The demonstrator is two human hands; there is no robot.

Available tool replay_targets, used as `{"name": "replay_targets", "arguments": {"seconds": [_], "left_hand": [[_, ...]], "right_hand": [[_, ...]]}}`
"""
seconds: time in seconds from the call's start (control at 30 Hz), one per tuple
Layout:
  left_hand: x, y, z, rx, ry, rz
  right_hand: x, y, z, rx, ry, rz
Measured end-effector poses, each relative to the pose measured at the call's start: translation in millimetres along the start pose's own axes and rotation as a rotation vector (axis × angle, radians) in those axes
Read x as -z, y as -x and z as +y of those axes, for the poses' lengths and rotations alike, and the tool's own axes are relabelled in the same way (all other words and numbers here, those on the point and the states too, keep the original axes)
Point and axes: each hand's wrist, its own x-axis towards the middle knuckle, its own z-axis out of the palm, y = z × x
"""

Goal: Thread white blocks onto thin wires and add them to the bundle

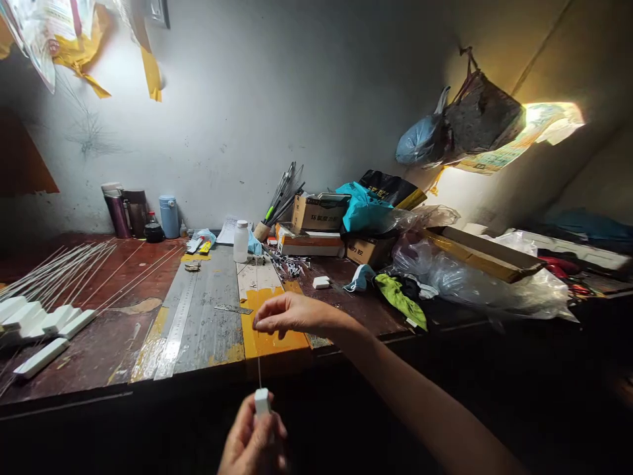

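My left hand (247,439) is closed around a small white block (262,400), held upright in front of the bench edge. A thin pale rod (260,373) rises from the block's top. Above it, my right hand (291,313) has its thumb and fingertips pinched together on the rod. Whether the rod goes on past those fingers is hard to see. Behind my right hand lies a patch of orange tape (281,342) on the bench. At the left rest several white blocks (42,356) with long thin rods (82,264) sticking out of them.
A long ruler (179,323) and a short metal strip (232,308) lie on the grey board (210,330). Farther back stand a white bottle (241,241), a blue flask (169,216) and cardboard boxes (321,213). Plastic bags (459,280) and a green cloth (400,297) are to the right.
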Motion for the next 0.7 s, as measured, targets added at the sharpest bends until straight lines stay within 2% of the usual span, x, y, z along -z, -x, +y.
{"name": "replay_targets", "arguments": {"seconds": [0.07, 0.17, 0.3, 0.4, 0.53, 0.6, 0.7], "left_hand": [[5.9, -4, 36, -0.073, -0.043, 0.063], [16.4, -8, 87, -0.158, -0.050, 0.179], [27.7, 0, 131, -0.191, -0.146, 0.236], [38.3, 11, 141, -0.201, -0.284, 0.274], [59.6, 22, 133, -0.218, -0.434, 0.250], [72.1, 25, 127, -0.213, -0.472, 0.253], [88.4, 29, 118, -0.215, -0.475, 0.314]], "right_hand": [[-12, -19, 14, -0.015, 0.178, 0.059], [-22, -49, 29, -0.051, 0.375, 0.232], [-30, -80, 39, -0.130, 0.497, 0.309], [-30, -95, 45, -0.173, 0.538, 0.318], [-25, -101, 52, -0.149, 0.480, 0.335], [-27, -93, 55, -0.081, 0.419, 0.406], [-38, -67, 57, 0.026, 0.323, 0.586]]}}
